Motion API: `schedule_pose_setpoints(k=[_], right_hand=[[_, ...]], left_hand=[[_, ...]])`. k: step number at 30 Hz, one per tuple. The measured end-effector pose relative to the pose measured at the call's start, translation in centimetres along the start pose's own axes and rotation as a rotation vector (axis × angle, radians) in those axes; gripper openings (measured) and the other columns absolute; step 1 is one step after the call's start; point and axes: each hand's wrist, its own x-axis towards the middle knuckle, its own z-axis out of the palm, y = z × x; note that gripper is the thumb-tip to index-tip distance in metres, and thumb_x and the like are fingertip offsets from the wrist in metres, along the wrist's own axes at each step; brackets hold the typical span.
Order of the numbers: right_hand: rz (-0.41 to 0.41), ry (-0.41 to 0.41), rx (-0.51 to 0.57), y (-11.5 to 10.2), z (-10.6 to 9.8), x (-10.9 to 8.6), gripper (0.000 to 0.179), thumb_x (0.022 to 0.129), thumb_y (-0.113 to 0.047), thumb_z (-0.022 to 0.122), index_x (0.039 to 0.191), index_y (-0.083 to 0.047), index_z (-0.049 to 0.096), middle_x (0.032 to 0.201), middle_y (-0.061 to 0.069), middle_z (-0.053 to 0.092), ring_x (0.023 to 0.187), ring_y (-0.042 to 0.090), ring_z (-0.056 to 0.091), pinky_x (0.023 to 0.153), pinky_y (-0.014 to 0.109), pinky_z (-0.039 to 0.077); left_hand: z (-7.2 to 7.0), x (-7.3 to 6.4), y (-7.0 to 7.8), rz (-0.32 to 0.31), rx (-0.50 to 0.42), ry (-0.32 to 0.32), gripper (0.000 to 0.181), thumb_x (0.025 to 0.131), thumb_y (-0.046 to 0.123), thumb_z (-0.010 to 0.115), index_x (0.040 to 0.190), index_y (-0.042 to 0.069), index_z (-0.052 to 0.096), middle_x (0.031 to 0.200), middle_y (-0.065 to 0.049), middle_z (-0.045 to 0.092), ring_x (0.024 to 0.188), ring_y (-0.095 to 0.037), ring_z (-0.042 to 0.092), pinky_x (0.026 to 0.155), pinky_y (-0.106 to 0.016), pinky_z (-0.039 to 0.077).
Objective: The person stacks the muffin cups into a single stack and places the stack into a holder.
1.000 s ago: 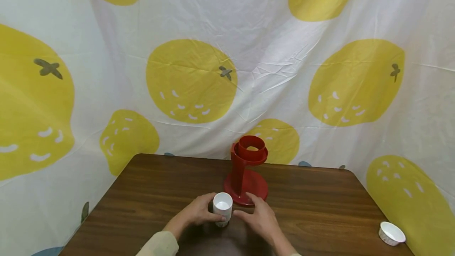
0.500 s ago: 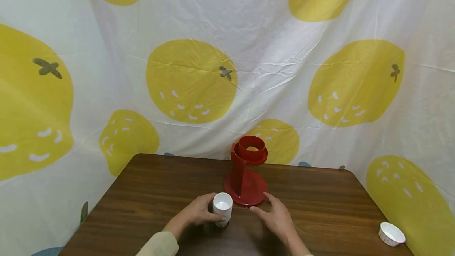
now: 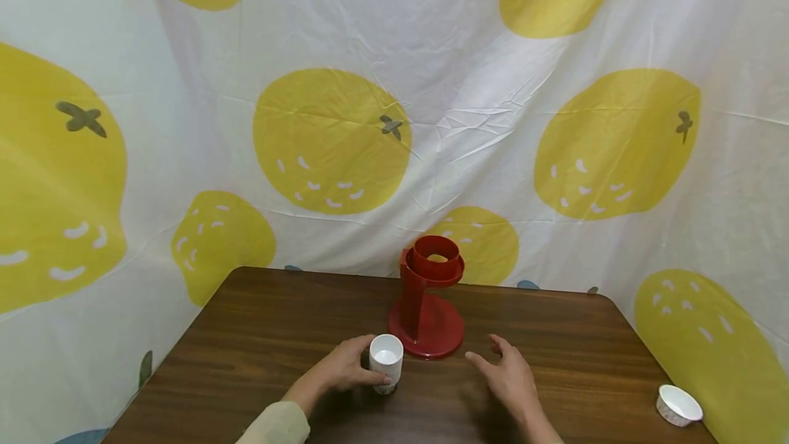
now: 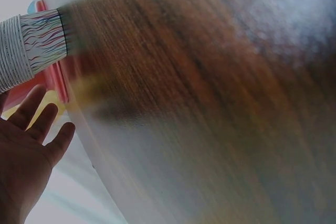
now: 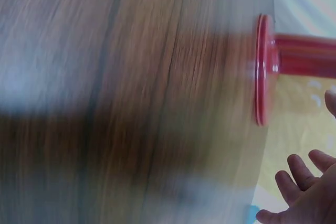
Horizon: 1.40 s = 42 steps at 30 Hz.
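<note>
My left hand (image 3: pixel 346 367) holds a stack of nested small paper cups (image 3: pixel 386 353) upright on the table, its thumb across the front. The left wrist view shows the stack's ribbed white rims and the colored wavy lines on the lowest cup (image 4: pixel 46 38); the other fingers (image 4: pixel 44 124) spread beside it. Behind the stack stands a red stand (image 3: pixel 411 307) with a round base, an upright post and a ring-shaped top. To the right of its base my right hand (image 3: pixel 510 377) hovers with fingers spread, touching nothing.
A single short white paper cup (image 3: pixel 679 405) sits near the table's right edge. The dark wooden table (image 3: pixel 277 321) backs against a hanging white cloth (image 3: pixel 468 101) printed with large lemons.
My right hand has moved away to the right from beside the stack of paper cups. The left hand, the stack and the red stand keep their places.
</note>
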Motion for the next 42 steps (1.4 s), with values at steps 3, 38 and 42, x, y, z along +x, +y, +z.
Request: schedule_pose_setpoints(k=[3,38,42], right_hand=[[0.020,-0.005,-0.013,0.6,-0.8,0.0,0.086,0.087,-0.058,0.067,0.141,0.006,0.045,0.131,0.029,0.055,0.121,0.049,0.050,0.096,0.062,0.040],[0.221,0.006,-0.063,7.5,-8.4,-0.2,0.109,0.086,-0.077,0.050,0.146,0.012,0.029,0.141,0.040,0.037,0.123,0.057,0.040,0.097,0.065,0.034],[0.233,0.102,-0.104,8.8,-9.2,-0.5,0.103,0.089,-0.071,0.052,0.144,0.013,0.031,0.138,0.041,0.039,0.121,0.058,0.041,0.096,0.065,0.034]], left_hand=[[0.0,0.0,0.0,0.007,0.016,0.004,0.058,0.077,0.032,0.086,0.124,0.008,0.060,0.112,0.002,0.066,0.106,-0.021,0.060,0.093,-0.045,0.047],[0.0,0.0,0.0,0.007,0.013,0.003,0.057,0.077,0.032,0.086,0.123,0.009,0.061,0.110,0.003,0.066,0.104,-0.020,0.060,0.092,-0.044,0.047],[0.0,0.0,0.0,0.003,0.007,-0.002,0.058,0.077,0.032,0.086,0.123,0.009,0.061,0.111,0.003,0.066,0.105,-0.021,0.060,0.092,-0.044,0.047]])
